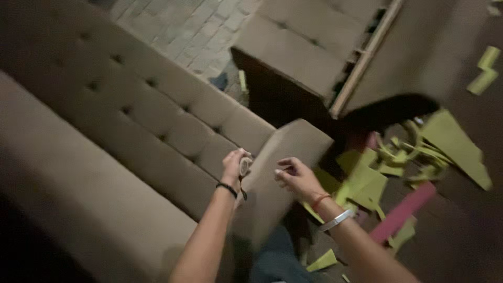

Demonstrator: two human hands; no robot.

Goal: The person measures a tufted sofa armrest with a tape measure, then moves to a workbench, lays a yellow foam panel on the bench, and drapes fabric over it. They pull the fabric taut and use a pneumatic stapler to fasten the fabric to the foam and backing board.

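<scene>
Hands: two.
Left hand: fingers grasping one tape roll.
Right hand: fingers curled loosely, grasping nothing, at the sofa arm's edge.
Sofas: two.

From my remote seat I log no packages, labels, signs or screens anywhere in this dim, blurred head view, not on the seating, the floor, or among the scattered scraps, and nothing printed or boxed lies near either of the person's hands.

Single head view, tilted, looking down close over sofa
</scene>
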